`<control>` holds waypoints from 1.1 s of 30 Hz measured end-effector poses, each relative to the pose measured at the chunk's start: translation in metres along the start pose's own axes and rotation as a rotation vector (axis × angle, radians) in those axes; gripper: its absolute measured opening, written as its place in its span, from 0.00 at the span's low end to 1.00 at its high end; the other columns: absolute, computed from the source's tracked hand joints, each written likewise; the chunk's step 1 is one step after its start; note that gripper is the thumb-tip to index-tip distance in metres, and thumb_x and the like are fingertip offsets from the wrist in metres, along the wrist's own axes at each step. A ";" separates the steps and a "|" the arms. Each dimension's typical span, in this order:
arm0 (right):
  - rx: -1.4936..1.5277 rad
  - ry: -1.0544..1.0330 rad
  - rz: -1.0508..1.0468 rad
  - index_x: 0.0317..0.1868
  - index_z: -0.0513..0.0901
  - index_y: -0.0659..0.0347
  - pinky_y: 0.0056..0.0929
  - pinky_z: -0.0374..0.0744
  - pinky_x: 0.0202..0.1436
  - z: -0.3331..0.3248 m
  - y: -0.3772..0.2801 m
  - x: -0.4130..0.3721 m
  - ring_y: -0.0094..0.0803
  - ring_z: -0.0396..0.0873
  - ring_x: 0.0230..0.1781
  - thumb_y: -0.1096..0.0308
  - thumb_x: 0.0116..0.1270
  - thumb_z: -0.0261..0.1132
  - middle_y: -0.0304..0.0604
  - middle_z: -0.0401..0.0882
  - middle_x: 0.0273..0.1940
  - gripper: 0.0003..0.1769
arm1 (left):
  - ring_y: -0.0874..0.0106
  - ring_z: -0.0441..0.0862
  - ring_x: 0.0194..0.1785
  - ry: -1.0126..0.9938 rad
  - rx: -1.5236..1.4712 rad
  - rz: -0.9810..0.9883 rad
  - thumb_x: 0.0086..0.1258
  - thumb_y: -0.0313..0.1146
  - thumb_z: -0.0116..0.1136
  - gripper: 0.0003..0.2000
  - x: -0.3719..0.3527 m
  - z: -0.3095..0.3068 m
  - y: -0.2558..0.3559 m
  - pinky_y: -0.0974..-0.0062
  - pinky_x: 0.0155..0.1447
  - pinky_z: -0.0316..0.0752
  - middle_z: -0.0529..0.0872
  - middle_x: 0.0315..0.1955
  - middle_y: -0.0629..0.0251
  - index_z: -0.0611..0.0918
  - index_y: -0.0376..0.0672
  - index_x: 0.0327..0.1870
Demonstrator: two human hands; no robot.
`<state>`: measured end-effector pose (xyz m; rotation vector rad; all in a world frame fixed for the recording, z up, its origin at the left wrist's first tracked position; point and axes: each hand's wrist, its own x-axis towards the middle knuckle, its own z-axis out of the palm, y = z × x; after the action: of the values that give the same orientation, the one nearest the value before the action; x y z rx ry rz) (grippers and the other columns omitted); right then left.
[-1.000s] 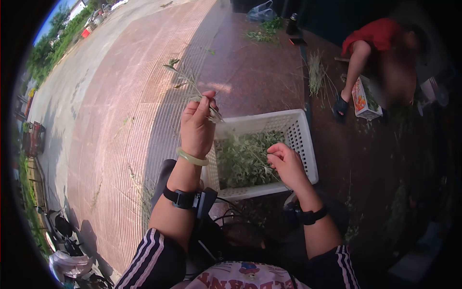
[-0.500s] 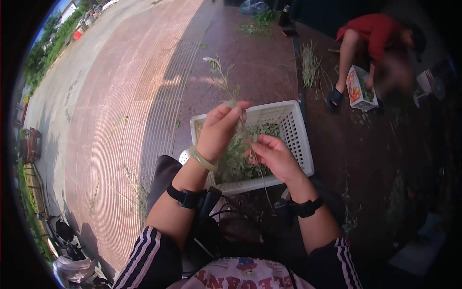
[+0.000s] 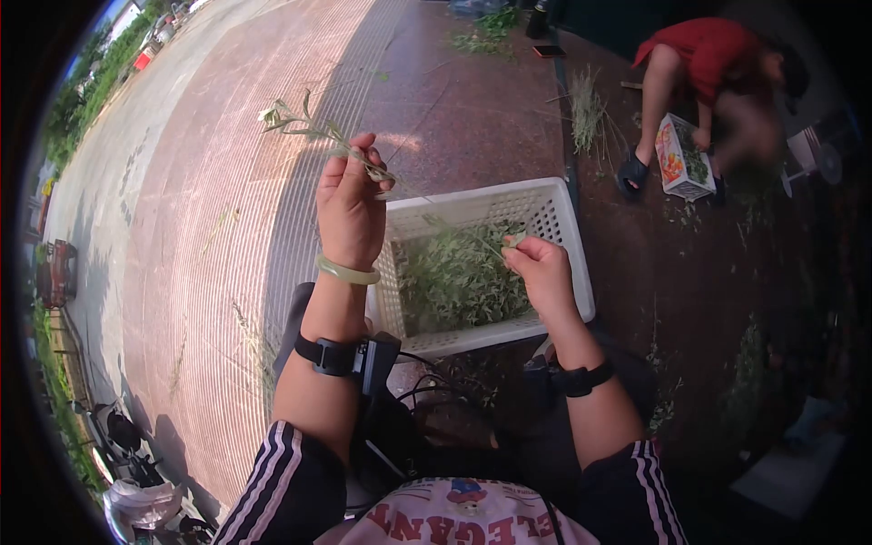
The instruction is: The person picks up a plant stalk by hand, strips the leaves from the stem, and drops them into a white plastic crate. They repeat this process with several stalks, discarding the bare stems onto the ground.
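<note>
My left hand [image 3: 352,202] is closed round a leafy green stalk [image 3: 313,129], raised above the basket's left side. The stalk's leafy tip points up and left. My right hand [image 3: 545,275] pinches a small pale green leaf [image 3: 515,240] over the right part of the basket. A thin, blurred line, apparently stem, runs between the hands; where it ends is hard to see. Below them stands a white plastic basket [image 3: 481,193] with slotted walls. Many loose green leaves [image 3: 463,283] cover its bottom.
At the right, a person in red [image 3: 713,59] bends over a printed white box [image 3: 674,156] holding greens. Bare stalks [image 3: 589,111] lie on the floor nearby. A phone [image 3: 549,52] and a leafy pile [image 3: 486,38] are at the back. Straps and cables lie near my lap.
My left hand has moved up and left with the stalk, which now tilts left. My right hand has shifted slightly right and up, so the hands are farther apart.
</note>
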<state>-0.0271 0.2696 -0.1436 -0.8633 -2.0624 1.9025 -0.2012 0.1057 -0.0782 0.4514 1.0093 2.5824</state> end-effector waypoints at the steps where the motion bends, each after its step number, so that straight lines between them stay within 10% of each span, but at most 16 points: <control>1: -0.002 0.072 -0.078 0.43 0.78 0.68 0.19 0.73 0.37 0.005 0.006 0.002 0.22 0.75 0.31 0.70 0.61 0.59 0.41 0.80 0.34 0.12 | 0.81 0.72 0.32 0.023 -0.028 -0.007 0.70 0.31 0.47 0.11 0.000 0.001 0.001 0.83 0.36 0.68 0.77 0.31 0.68 0.75 0.35 0.47; 21: 0.004 -0.170 -0.131 0.56 0.67 0.64 0.20 0.74 0.43 0.007 -0.039 -0.011 0.21 0.75 0.37 0.73 0.60 0.61 0.45 0.71 0.48 0.23 | 0.81 0.75 0.29 0.069 -0.022 -0.179 0.67 0.30 0.51 0.06 -0.007 0.003 -0.014 0.83 0.37 0.73 0.79 0.32 0.70 0.77 0.40 0.40; 33: 0.215 -0.035 -0.057 0.37 0.74 0.66 0.21 0.79 0.26 0.018 -0.035 -0.015 0.22 0.76 0.24 0.71 0.63 0.59 0.40 0.75 0.28 0.07 | 0.82 0.76 0.28 0.108 0.034 -0.256 0.66 0.30 0.53 0.02 -0.013 0.010 -0.027 0.84 0.35 0.74 0.79 0.29 0.73 0.76 0.43 0.33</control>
<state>-0.0342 0.2467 -0.1092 -0.7178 -1.8360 2.0743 -0.1801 0.1245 -0.0921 0.1784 1.0724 2.3844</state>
